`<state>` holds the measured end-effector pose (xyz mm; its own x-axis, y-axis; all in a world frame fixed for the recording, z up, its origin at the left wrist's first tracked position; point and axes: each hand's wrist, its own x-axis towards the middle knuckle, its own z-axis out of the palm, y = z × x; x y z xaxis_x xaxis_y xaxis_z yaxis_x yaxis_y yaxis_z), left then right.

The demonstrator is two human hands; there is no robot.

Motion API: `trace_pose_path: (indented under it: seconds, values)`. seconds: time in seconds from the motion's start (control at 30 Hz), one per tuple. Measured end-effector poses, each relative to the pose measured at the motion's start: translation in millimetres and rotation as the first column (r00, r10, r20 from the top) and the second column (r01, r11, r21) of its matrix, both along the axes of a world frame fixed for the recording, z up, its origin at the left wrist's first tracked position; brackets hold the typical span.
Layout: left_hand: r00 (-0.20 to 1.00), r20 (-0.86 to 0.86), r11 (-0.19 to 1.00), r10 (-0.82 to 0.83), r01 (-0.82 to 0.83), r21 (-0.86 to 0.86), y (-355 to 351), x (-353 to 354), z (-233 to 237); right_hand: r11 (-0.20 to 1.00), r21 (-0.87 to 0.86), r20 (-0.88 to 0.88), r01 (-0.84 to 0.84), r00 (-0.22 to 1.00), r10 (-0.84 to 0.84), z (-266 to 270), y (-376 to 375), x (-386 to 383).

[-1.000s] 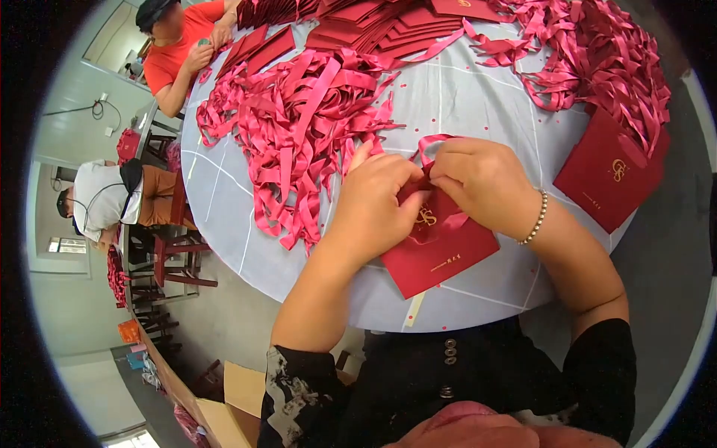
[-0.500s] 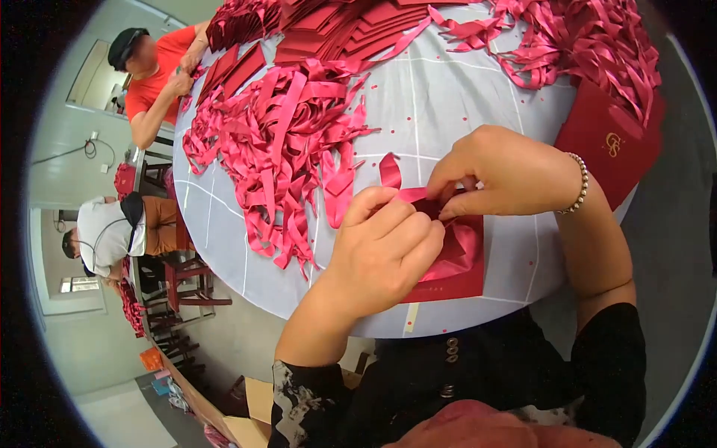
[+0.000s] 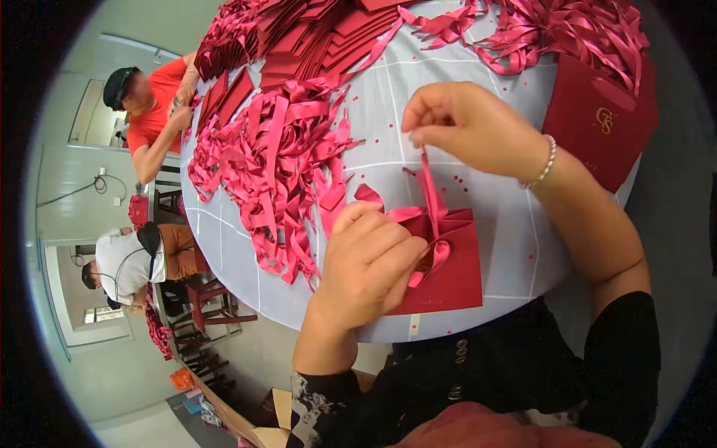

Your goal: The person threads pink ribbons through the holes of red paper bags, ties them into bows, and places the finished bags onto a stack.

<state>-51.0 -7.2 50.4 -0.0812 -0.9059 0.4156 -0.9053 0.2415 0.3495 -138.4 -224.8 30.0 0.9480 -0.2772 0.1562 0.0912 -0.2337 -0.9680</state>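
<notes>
Ribbon (image 3: 430, 190): pinched at 12 o'clock by nearly closed right hand (image 3: 478, 134).
Bag (image 3: 455, 278): held at 9 by curled left hand (image 3: 371, 265).
Bench (image 3: 511, 231): exposed at 3, edge (image 3: 448, 334) near at 6.

Worktop (image 3: 515, 272): rounded edge, pale grey cover, white lines, scattered red dots. On it: pink ribbon heap (image 3: 261, 172) left, flat red stack (image 3: 321, 45) beyond, red bag (image 3: 452, 280) near edge, gold-lettered bag (image 3: 590, 119) right.
</notes>
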Motion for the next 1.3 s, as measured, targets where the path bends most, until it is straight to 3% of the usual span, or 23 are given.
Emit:
trace_pose_path:
  seconds: [0.03,0.13,0.17,0.23,0.3,0.37,0.43,0.5,0.53,0.57,0.63,0.77,0.83,0.87,0.93,1.0,1.03,1.1,1.13,1.2,1.27,1.3]
  values:
    - [1.0,-0.009,1.0,0.0,0.0,-0.023,-1,-1,0,1.0,-0.002,0.001,-0.002,1.0,0.002,3,0,-2]
    - [1.0,-0.017,0.999,0.016,-0.016,-0.038,0,0,-2,0.95,0.157,-0.369,-0.269,0.877,0.309,3,5,0]
    - [1.0,-0.011,0.999,0.02,-0.02,-0.027,0,0,-2,0.95,0.159,-0.371,-0.27,0.875,0.311,4,8,0]
    - [1.0,-0.001,0.999,0.027,-0.028,-0.036,1,0,-3,0.907,0.047,-0.366,-0.419,0.838,0.406,8,14,1]
    - [0.999,0.009,0.998,0.043,-0.042,-0.048,1,-1,-3,0.887,-0.012,-0.326,-0.462,0.84,0.433,2,13,3]
    - [0.998,0.022,0.998,0.06,-0.06,-0.034,-1,-1,-3,0.8,-0.142,-0.409,-0.583,0.771,0.489,7,12,3]
    - [0.997,-0.021,0.997,0.081,-0.081,-0.015,-3,-1,-3,0.814,-0.169,-0.359,-0.556,0.804,0.475,-4,14,4]
    - [0.985,-0.144,0.994,0.091,-0.081,0.072,-2,-1,-5,0.823,-0.544,-0.138,-0.162,0.985,0.103,-17,15,6]
    - [0.984,-0.15,0.994,0.092,-0.082,0.074,-2,-2,-8,0.789,-0.615,-0.027,0.01,0.999,-0.034,-22,12,9]
    - [0.972,-0.186,0.986,0.144,-0.125,0.111,-2,-3,-10,0.789,-0.614,-0.031,0.007,0.999,-0.034,-25,10,10]
    - [0.959,-0.204,0.977,0.197,-0.173,0.127,-5,-2,-9,0.788,-0.594,0.074,0.163,0.986,-0.148,-25,8,13]
    - [0.908,-0.332,0.954,0.256,-0.182,0.236,0,3,-10,0.79,-0.588,0.116,0.173,0.985,-0.13,-30,7,15]
    - [0.743,-0.567,0.931,0.355,-0.223,0.291,-2,4,-14,0.804,-0.571,0.077,0.165,0.986,-0.147,-20,3,9]
    - [0.576,-0.707,0.902,0.411,-0.142,0.409,0,7,-11,0.822,-0.547,0.041,0.157,0.986,-0.161,-16,1,6]
    - [0.501,-0.775,0.918,0.385,-0.123,0.377,-3,12,-15,0.823,-0.552,0.015,0.133,0.989,-0.149,-9,-2,5]
    - [0.418,-0.853,0.944,0.313,-0.039,0.327,-4,24,-29,0.858,-0.498,-0.122,0.126,0.969,-0.213,1,-3,2]
    - [0.411,-0.858,0.947,0.309,-0.049,0.317,-2,27,-35,0.928,-0.344,-0.081,0.142,0.98,-0.18,1,-3,3]
    - [0.362,-0.871,0.942,0.331,-0.077,0.326,-6,28,-40,0.897,-0.431,-0.043,0.094,0.991,-0.125,12,1,-5]
    - [0.385,-0.881,0.961,0.274,-0.095,0.258,-7,25,-37,0.876,-0.483,-0.112,0.006,0.991,-0.069,17,4,-11]
    - [0.41,-0.851,0.944,0.328,-0.119,0.307,-3,26,-34,0.735,-0.645,-0.223,-0.209,0.972,0.08,23,13,-19]
    - [0.361,-0.881,0.952,0.307,-0.112,0.286,0,22,-28,0.751,-0.524,-0.346,-0.402,0.906,0.243,28,21,-24]
    - [0.342,-0.888,0.952,0.307,-0.113,0.286,1,20,-22,0.752,-0.505,-0.323,-0.424,0.901,0.291,30,25,-25]
